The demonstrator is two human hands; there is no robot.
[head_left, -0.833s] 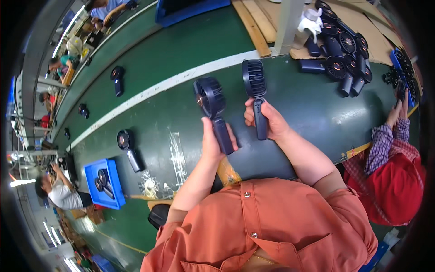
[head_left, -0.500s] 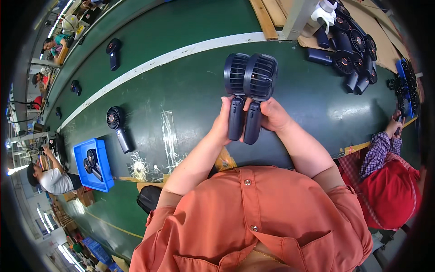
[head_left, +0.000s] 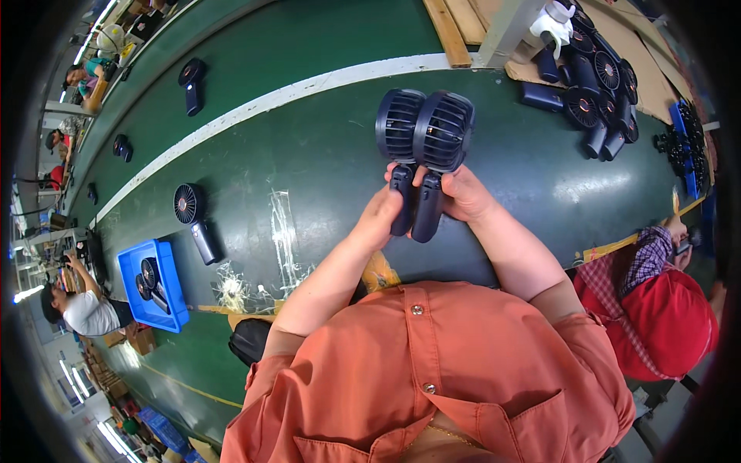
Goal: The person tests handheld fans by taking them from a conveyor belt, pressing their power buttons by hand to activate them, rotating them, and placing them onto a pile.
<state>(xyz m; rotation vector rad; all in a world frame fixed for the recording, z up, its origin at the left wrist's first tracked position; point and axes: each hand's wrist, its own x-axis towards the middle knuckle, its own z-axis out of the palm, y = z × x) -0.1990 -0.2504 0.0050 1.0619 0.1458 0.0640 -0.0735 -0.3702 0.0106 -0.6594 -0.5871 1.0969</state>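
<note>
Two Held Upright, Close Together

At the far left, a co-worker in a white top (head_left: 86, 312) is near a blue tray (head_left: 177, 292) with a few dark fans (head_left: 149, 272) in it. Nearer, a loose fan (head_left: 202, 241) lies on the green bench (head_left: 332, 154), handle slanting toward the near edge. In the middle, the left hand (head_left: 380, 212) grasps the left fan (head_left: 399, 129) by its handle. A grip low on that handle, clear of the head, should spare the grille any squeeze. Just beside it, the right hand (head_left: 468, 197) is wrapped round the handle of the right fan (head_left: 443, 133), a fingertip showing between the two handles. The heads overlap in view; whether they touch, I cannot tell. Any contact is best light, with wrists steady and heads level, so the ribs don't catch. Farther right, a pile of fans (head_left: 584, 106) rests partly on cardboard (head_left: 647, 94); beyond is a co-worker in red (head_left: 656, 328).
</note>
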